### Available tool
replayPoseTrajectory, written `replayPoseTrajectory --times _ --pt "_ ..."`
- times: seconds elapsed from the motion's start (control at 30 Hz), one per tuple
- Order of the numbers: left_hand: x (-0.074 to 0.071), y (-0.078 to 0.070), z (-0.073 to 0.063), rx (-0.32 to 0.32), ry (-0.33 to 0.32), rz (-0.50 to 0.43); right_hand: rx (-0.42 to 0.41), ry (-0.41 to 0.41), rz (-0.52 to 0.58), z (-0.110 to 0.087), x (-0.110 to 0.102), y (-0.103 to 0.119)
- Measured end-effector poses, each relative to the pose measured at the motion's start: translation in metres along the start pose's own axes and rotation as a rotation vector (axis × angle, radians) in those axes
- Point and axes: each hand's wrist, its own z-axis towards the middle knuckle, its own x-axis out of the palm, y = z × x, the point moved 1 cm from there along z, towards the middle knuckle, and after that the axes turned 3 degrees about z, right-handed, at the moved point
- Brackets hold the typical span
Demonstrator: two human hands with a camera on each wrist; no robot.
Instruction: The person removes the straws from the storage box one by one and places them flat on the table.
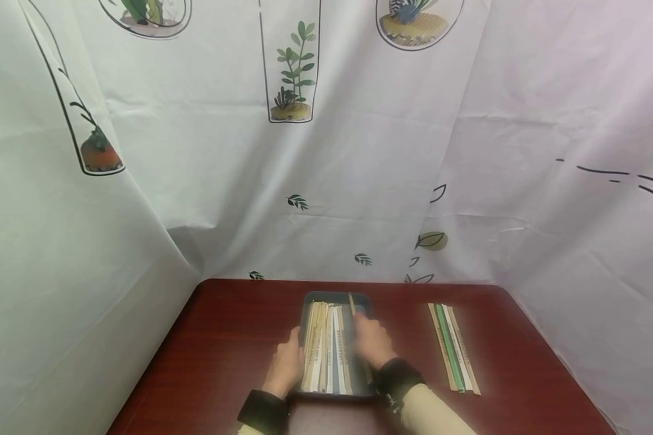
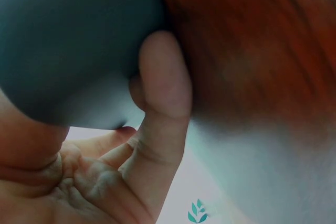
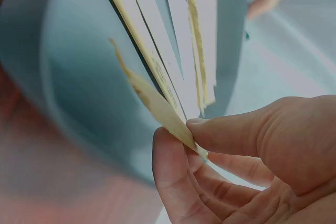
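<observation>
A dark grey-blue tray (image 1: 335, 296) lies lengthwise on the table, with several long, thin white and tan paper strips (image 1: 326, 350) side by side in its left and middle part. My left hand (image 1: 285, 362) grips the tray's left side; in the left wrist view, fingers (image 2: 165, 77) curl against the tray wall (image 2: 79, 40). Over the tray's right part, my right hand (image 1: 374, 341) pinches one narrow tan paper strip (image 3: 160, 111) between thumb and forefinger. Tilted, it stands apart from most of the others. Whether anything is inside these strips I cannot tell.
On the reddish-brown table (image 1: 239, 338), to the right of the tray, several similar strips (image 1: 453, 347) lie in a row, one of them green. A white cloth (image 1: 359, 163) printed with plants hangs behind the table and along both sides.
</observation>
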Motion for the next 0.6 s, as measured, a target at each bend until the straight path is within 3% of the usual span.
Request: replayPoseTrajectory --times 0.3,0.43,0.6 --pt "0.001 0.0 0.001 -0.002 0.009 -0.003 0.157 -0.008 0.034 0.004 -0.051 -0.016" --pt "-0.001 -0.002 0.001 0.0 0.01 -0.002 0.159 -0.037 -0.002 0.004 -0.068 -0.034" --pt "-0.001 -0.001 -0.001 0.003 0.008 0.003 0.102 -0.096 -0.046 0.002 -0.08 -0.058"
